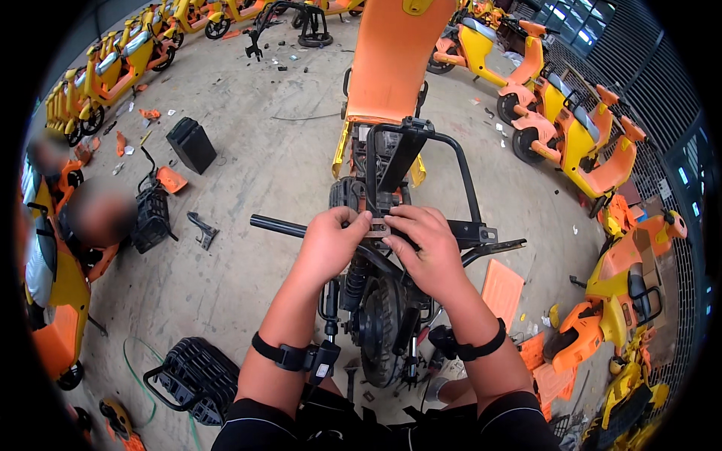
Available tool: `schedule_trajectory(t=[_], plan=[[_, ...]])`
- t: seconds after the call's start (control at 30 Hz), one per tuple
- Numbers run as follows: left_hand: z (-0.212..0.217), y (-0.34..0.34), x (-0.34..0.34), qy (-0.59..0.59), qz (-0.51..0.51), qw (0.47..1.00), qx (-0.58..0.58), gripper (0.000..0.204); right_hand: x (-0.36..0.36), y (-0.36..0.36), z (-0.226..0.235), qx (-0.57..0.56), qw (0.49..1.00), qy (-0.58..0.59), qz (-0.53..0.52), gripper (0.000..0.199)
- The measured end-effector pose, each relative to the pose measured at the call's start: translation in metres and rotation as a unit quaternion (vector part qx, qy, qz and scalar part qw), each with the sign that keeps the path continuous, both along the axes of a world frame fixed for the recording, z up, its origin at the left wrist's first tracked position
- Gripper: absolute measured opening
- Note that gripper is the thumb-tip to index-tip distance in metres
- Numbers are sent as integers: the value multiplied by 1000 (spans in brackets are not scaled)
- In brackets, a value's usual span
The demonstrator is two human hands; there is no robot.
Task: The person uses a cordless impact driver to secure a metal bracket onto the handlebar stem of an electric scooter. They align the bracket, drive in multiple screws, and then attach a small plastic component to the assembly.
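Note:
A partly stripped scooter stands in front of me, its black tubular frame (pixel 468 177) bare above the rear wheel (pixel 381 331). Between thumb and fingertips, my left hand (pixel 335 240) grips one end of a small flat metal bracket (pixel 378 226) with holes in it. The other end is pinched by my right hand (pixel 427 244), its fingers curled over the top. Both hands are close together above the wheel, at the rear of the frame. Beyond them rises the scooter's orange front panel (pixel 395 64). A black shock absorber (pixel 355 284) shows below my left wrist.
Yellow and orange scooters (pixel 579 139) line both sides. A black box (pixel 191 145), a black rack (pixel 197 379) and orange panels (pixel 502 293) lie on the concrete floor. Another person (pixel 98 214) is at the left. A green cord (pixel 139 368) runs along the floor.

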State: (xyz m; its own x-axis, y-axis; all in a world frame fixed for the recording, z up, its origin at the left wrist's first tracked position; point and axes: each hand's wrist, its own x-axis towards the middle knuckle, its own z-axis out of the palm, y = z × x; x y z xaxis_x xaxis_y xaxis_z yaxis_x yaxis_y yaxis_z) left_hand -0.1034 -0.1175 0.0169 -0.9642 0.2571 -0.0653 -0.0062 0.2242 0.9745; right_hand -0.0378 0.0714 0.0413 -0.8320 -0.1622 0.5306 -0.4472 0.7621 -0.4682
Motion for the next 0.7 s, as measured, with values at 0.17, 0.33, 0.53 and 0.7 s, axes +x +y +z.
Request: schedule_trajectory(t=[0.17, 0.33, 0.53, 0.7], plan=[[-4, -3, -4, -8, -20, 1000, 21, 35, 1, -5, -8, 1, 1000, 26, -13, 30], [-2, -5, -7, -32, -37, 998, 28, 35, 0, -6, -14, 20, 997, 74, -21, 32], [-2, -6, -7, -10, -34, 999, 14, 35, 3, -13, -20, 0, 995, 90, -40, 28], [-5, -5, -6, -17, -28, 999, 17, 35, 5, -16, -21, -14, 994, 87, -60, 26]])
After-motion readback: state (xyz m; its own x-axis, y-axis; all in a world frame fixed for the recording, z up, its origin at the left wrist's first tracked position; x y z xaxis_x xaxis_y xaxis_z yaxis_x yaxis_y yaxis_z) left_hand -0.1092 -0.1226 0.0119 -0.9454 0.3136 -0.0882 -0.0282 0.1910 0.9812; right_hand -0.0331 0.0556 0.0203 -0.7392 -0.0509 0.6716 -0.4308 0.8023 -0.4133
